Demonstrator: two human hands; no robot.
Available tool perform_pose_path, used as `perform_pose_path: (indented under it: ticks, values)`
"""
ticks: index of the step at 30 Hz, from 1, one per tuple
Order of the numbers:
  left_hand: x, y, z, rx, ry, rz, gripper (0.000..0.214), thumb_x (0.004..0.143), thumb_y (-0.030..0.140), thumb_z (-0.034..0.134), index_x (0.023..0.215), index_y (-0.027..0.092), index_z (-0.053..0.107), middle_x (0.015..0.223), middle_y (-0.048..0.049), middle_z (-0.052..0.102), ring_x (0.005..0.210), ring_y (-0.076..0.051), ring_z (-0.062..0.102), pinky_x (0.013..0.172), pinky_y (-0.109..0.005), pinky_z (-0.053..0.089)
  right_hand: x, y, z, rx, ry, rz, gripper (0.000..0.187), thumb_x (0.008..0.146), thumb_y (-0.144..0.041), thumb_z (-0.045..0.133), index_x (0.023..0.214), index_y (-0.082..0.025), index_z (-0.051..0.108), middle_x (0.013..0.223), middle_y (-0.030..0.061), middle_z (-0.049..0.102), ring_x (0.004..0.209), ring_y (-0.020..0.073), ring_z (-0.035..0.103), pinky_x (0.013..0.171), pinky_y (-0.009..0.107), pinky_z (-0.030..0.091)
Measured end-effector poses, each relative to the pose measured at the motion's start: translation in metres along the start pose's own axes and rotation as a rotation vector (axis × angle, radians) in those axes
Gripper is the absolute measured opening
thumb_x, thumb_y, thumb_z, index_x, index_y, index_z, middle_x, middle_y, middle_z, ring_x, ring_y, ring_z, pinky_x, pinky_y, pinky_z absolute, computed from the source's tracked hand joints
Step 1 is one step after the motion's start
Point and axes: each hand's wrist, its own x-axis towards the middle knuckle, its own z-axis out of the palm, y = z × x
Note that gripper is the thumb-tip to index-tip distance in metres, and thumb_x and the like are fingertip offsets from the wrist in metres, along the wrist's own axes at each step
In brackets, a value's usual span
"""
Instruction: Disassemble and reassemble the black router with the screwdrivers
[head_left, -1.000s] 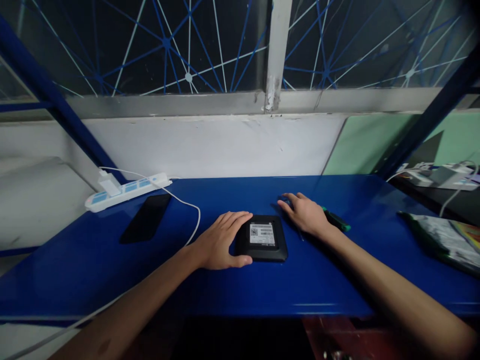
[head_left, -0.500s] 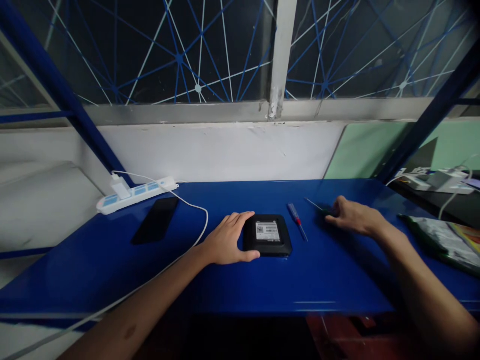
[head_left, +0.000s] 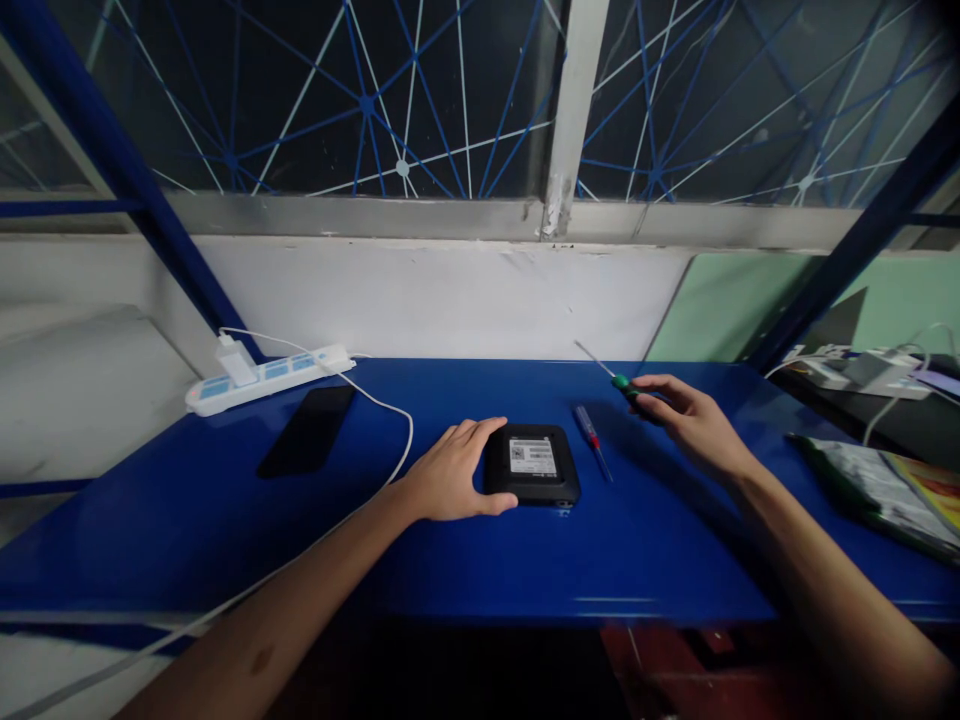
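Left hand [head_left: 450,475] against black box [head_left: 532,463], apparently touching

Both forearms reach forward over the table's near edge. The left hand [head_left: 450,472] lies palm down near the table's middle, fingers curved, thumb stretched along the near side. The right hand [head_left: 686,420] is raised slightly toward the far edge, fingers pinched together.

The right hand [head_left: 694,420] has moved away from beside the black device [head_left: 531,463] to the right and now lifts the green screwdriver [head_left: 616,381] off the counter [head_left: 465,560], uncovering the blue screwdriver [head_left: 592,440].
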Motion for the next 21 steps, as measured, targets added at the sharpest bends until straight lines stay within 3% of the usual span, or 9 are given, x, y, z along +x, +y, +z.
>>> perform_pose_path:
  ticks: [3,9,14,21]
  values:
    - [0.000,0.000,0.000,0.001,0.002,0.006,0.104,0.073,0.068,0.066,0.156,0.025,0.021,0.149,-0.0180,0.042,0.135,-0.047,0.040,0.106,-0.067,0.035,-0.002,-0.001,0.003,0.115,-0.035,0.058,0.046,0.073,-0.052,0.081,0.107,-0.023,0.071,0.098,0.0038,0.072,0.079,0.0152,0.065,0.074,0.030,0.052]
    - [0.001,0.003,-0.002,0.012,0.006,0.012,0.101,0.074,0.068,0.066,0.155,0.024,0.023,0.151,-0.0175,0.041,0.136,-0.045,0.040,0.110,-0.066,0.032,0.001,0.001,0.008,0.465,0.045,0.108,0.043,0.065,-0.043,0.087,0.100,-0.026,0.068,0.084,-0.0009,0.072,0.068,0.0110,0.062,0.064,0.024,0.051]
    - [0.001,0.003,-0.003,0.009,-0.009,0.004,0.102,0.075,0.068,0.065,0.155,0.022,0.023,0.149,-0.0188,0.041,0.135,-0.045,0.041,0.108,-0.064,0.036,0.001,0.003,0.016,0.442,0.091,0.122,0.048,0.067,-0.044,0.085,0.105,-0.024,0.063,0.081,-0.0008,0.073,0.057,0.0092,0.059,0.063,0.026,0.053]
    - [0.001,0.002,-0.003,0.009,-0.006,0.013,0.102,0.074,0.069,0.066,0.155,0.023,0.023,0.151,-0.0184,0.040,0.136,-0.047,0.039,0.108,-0.066,0.034,-0.002,0.002,0.024,0.388,0.099,0.110,0.049,0.067,-0.045,0.084,0.105,-0.025,0.060,0.079,-0.0023,0.072,0.059,0.0104,0.059,0.064,0.028,0.054]
